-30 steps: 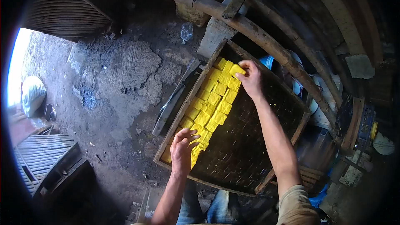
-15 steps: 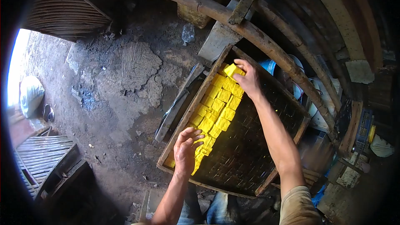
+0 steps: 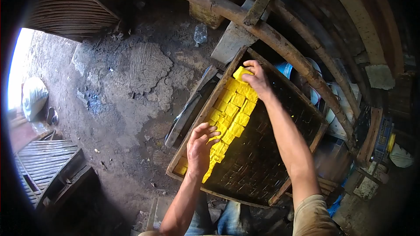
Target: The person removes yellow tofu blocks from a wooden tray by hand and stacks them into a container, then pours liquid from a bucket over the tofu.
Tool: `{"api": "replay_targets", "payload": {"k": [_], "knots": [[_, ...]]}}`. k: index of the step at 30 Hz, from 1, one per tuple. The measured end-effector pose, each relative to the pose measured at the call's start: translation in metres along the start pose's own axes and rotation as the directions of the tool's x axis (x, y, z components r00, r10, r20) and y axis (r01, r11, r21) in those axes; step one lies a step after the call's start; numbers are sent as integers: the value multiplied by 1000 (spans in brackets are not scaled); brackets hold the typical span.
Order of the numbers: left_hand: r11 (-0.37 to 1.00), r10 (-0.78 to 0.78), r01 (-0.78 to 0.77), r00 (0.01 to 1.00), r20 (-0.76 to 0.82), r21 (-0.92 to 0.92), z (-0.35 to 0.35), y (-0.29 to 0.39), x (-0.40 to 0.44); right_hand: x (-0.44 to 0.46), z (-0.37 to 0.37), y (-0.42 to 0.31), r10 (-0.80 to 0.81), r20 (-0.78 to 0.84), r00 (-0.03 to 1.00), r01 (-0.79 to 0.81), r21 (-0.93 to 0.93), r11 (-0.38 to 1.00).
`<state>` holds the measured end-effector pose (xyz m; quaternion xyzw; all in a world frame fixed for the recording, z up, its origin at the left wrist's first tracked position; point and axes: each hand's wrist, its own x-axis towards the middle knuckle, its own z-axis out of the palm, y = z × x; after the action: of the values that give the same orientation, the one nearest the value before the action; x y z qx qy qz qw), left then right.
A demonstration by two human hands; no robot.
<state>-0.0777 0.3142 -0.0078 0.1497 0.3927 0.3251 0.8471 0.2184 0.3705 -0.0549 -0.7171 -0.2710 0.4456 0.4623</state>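
Note:
Rows of yellow blocks (image 3: 232,110) lie packed along the left side of a wood-framed woven tray (image 3: 258,157). At the tray's upper corner my right hand (image 3: 257,80) grips a yellow block (image 3: 242,74) between thumb and fingers, over the top end of the rows. My left hand (image 3: 200,148) hovers over the lower part of the rows, its fingers apart and slightly curled, with nothing in it. It hides some of the blocks beneath.
Bamboo poles (image 3: 280,39) run past the tray's upper right side. A dark board (image 3: 192,105) lies along its left edge. Slatted racks (image 3: 48,161) stand at the left, and a clear plastic bottle (image 3: 200,33) lies on the floor.
My right hand has moved slightly left with the yellow block, to the top end of the rows. My left hand has shifted a little up and right. The tray appears slightly lower right.

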Motion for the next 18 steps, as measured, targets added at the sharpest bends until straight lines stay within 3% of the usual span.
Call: {"api": "replay_targets", "payload": {"k": [5, 6, 8, 10, 12, 15, 18], "knots": [[999, -15, 14, 1000, -16, -48, 9, 0, 9, -19, 8, 6, -7, 155, 988, 24, -108, 994], [999, -12, 12, 1000, -14, -46, 12, -1, 11, -18, 16, 8, 83, 144, 986, -26, -358, 933], [999, -19, 18, 1000, -14, -31, 11, -4, 11, -36, 43, -32, 109, 27, 994, -44, -801, 597], [999, -25, 24, 1000, -19, -23, 8, -5, 12, -33, 48, -5, 42, 45, 998, 14, -832, 555], [998, -9, 9, 1000, -6, -61, 5, -5, 13, -37, 55, 16, -79, 71, 994, 98, -904, 416], [992, -29, 24, 999, -37, -124, -1, -13, 20, -51, 60, 20, -193, 122, 974, 196, -881, 431], [967, -74, 68, 997, -15, -246, -4, -20, 29, -56, 54, 12, -279, 122, 952, 263, -793, 550]]}}
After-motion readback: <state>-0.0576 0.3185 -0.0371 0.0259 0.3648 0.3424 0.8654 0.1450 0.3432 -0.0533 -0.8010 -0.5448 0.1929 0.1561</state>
